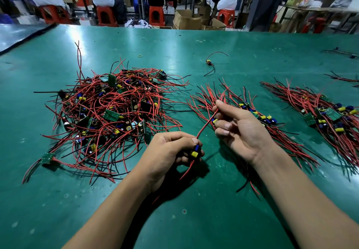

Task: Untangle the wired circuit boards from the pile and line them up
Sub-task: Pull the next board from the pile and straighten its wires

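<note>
Busy workshop, big green matted table [194, 42] up front. Tangled pile of small green circuit boards with red and black wires [108, 112] heaped on the left side. Two neater rows laid out to the right: a nearer bundle of wired boards [252, 112] just behind the right hand, and a farther one [330, 116] toward the edge. Left hand [171, 155] curled shut around one wired board with blue and yellow capacitors [196, 151]. Right hand [239, 130] pinching that board's red wire [206, 126] between thumb and fingers (something yellow and blue tucked in there too). One stray wired board [209, 62] lying alone farther back.
</note>
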### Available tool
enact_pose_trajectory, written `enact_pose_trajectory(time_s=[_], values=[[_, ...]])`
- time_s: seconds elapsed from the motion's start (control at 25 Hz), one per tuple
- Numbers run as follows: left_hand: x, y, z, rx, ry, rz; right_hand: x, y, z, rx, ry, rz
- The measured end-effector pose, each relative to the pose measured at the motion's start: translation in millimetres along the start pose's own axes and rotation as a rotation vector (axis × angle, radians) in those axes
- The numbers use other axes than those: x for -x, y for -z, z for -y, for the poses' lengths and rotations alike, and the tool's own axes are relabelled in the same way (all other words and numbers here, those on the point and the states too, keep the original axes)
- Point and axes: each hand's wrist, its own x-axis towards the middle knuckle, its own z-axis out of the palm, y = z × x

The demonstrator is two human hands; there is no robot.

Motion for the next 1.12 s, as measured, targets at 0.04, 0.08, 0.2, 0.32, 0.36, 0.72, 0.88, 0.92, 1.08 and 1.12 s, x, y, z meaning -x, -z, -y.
enact_pose_trajectory(time_s=[0.04, 0.08, 0.2, 0.32, 0.36, 0.72, 0.88, 0.92, 1.08, 1.12], values=[[0.0, 0.4, -0.1, -0.003, 0.000, -0.001, -0.3, 1.1, 0.0, 0.027, 0.022, -0.005], [-0.2, 0.6, -0.3, -0.003, 0.001, -0.002, -1.2, 1.7, -0.7, 0.034, 0.036, -0.014], [-0.5, 2.1, -0.3, -0.006, 0.003, -0.006, -4.9, 1.5, -2.3, -0.061, 0.046, -0.045], [-0.5, 1.7, -0.1, -0.012, 0.008, 0.002, -7.6, 0.9, -2.3, -0.173, 0.085, -0.080], [-0.2, 1.5, -0.2, -0.007, 0.012, 0.003, -7.9, 0.8, -2.9, -0.194, 0.102, -0.087], [-1.5, 3.9, -1.2, 0.026, 0.015, 0.004, -4.3, -3.9, -1.7, -0.394, 0.054, -0.017], [-3.0, 6.0, 0.7, 0.041, 0.017, -0.021, -3.3, -5.4, -6.3, -0.104, 0.096, 0.032], [-3.2, 6.1, 1.1, 0.057, 0.018, -0.027, -2.1, -5.0, -9.3, 0.020, 0.097, 0.046], [-4.1, 4.9, 1.6, 0.155, 0.012, -0.037, 4.1, -5.3, -25.3, 0.359, -0.052, 0.214], [-4.2, 4.6, 1.6, 0.179, 0.013, -0.036, 5.4, -5.6, -27.1, 0.370, -0.079, 0.254]])
